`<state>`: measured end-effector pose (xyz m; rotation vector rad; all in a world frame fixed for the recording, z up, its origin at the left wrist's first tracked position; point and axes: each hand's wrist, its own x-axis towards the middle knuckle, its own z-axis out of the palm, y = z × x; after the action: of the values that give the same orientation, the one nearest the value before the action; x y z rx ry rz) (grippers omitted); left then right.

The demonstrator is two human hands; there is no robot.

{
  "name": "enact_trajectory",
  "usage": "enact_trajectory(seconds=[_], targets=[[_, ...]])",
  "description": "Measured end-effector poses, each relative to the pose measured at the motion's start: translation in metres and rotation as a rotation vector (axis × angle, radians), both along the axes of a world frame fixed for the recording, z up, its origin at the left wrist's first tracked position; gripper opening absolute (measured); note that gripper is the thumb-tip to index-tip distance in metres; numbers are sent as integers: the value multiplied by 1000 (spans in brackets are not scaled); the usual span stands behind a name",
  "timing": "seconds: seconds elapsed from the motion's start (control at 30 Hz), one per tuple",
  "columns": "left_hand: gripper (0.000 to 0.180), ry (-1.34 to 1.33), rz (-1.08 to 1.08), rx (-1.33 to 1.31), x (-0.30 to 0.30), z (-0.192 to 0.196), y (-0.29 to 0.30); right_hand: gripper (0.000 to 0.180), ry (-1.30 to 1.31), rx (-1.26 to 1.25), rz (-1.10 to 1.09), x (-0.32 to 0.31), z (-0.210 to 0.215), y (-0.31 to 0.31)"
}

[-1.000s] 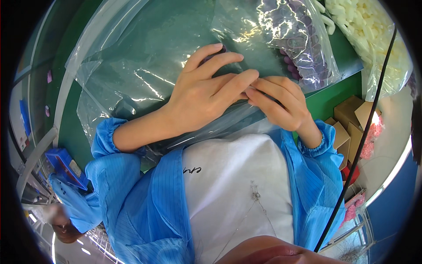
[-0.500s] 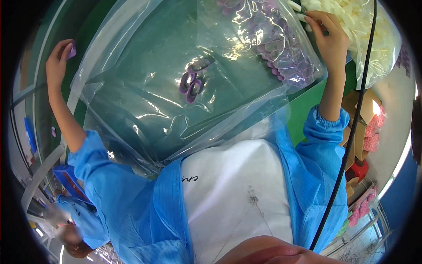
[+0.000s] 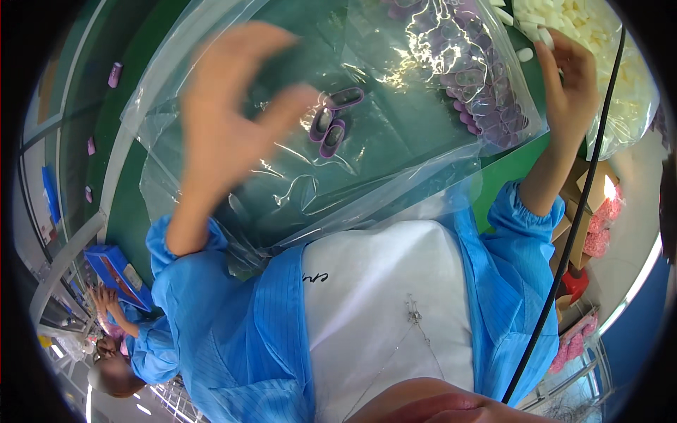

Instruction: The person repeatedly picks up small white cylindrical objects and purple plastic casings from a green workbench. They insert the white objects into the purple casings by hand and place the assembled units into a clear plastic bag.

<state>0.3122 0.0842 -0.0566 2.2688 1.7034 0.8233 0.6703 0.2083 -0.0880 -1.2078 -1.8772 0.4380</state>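
My left hand (image 3: 229,116) is smeared by motion above a large clear plastic bag (image 3: 247,218). Its thumb and fingers are spread apart, with nothing visible between them. Close to the thumb tip, three hollow oval purple pieces lie together in the middle; one purple piece (image 3: 332,139) is nearest me. At the far right, my right hand (image 3: 572,88) pinches a small white oblong piece (image 3: 545,37) between thumb and fingertips. A loose white piece (image 3: 525,54) lies beside it. Many rows of purple pieces (image 3: 486,99) show through the plastic to the left of my right hand.
A bag of pale cream-white pieces (image 3: 599,106) stands at the far right, with a black cable (image 3: 575,204) crossing in front. Several purple pieces (image 3: 115,75) sit along a green strip at the left. A co-worker in blue (image 3: 151,352) and a blue box (image 3: 120,275) are at lower left.
My left hand has left a purple piece at the far left and swung right over the bag. My right hand has moved slightly right and nearer, with a white piece in its fingertips.
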Motion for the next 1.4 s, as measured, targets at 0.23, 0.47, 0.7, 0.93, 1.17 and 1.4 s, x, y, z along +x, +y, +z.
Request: enact_trajectory(seconds=[0.23, 0.47, 0.7, 0.93, 1.17, 1.4], targets=[[30, -167, 91, -143, 62, -34, -21, 19, 194, -113, 501, -69, 7, -77], [30, -285, 3, -91, 69, -42, -21, 25, 107, 80, 582, -100, -13, -95], [26, -349, 10, -21, 71, -51, -22, 32, -20, 206, 583, -110, -11, -95], [29, -419, -3, -116, 66, -49, -20, 32, 41, 233, 601, -113, -19, -90], [29, -406, -18, -96, 66, -50, -20, 32, 27, 91, 628, -98, -11, -86], [30, -414, -43, -93, 67, -51, -18, 27, 71, 192, 652, -104, -23, -82]])
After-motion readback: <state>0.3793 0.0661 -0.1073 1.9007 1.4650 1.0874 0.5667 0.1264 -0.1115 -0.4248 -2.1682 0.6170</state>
